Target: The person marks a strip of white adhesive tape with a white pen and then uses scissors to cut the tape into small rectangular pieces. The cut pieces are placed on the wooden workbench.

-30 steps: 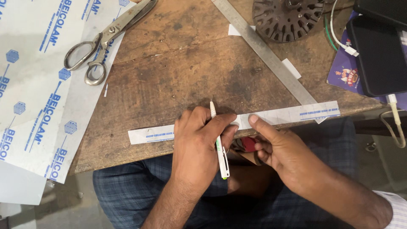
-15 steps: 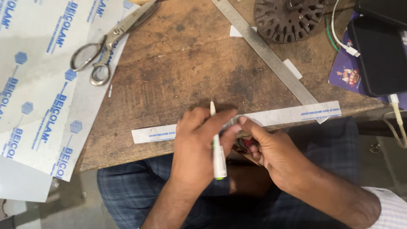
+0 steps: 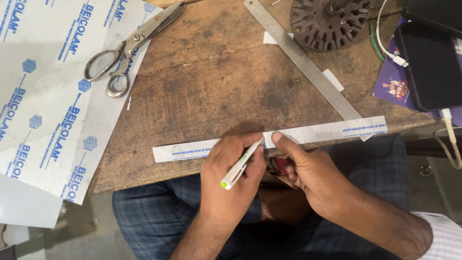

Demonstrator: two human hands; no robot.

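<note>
A long white paper strip [image 3: 327, 131] with blue print lies along the near edge of the wooden table [image 3: 216, 82]. My left hand [image 3: 231, 192] holds a white pen [image 3: 239, 167] with a green end, slanted, its tip touching the strip near the middle. Just to the right of the pen tip, my right hand [image 3: 313, 178] presses its thumb on the strip. A small red thing [image 3: 285, 166] shows under the right fingers, below the table edge; I cannot tell what it is.
Scissors [image 3: 127, 45] lie on a large white printed sheet [image 3: 43, 96] at the left. A steel ruler [image 3: 303, 62] runs diagonally down to the strip. A round slotted metal part [image 3: 329, 19], a black phone [image 3: 433, 62] and a white cable [image 3: 390, 48] sit at the back right.
The pen has swung from nearly upright across the strip to a slant, its tip now down on the strip beside the right thumb. Both hands stay at the table edge.
</note>
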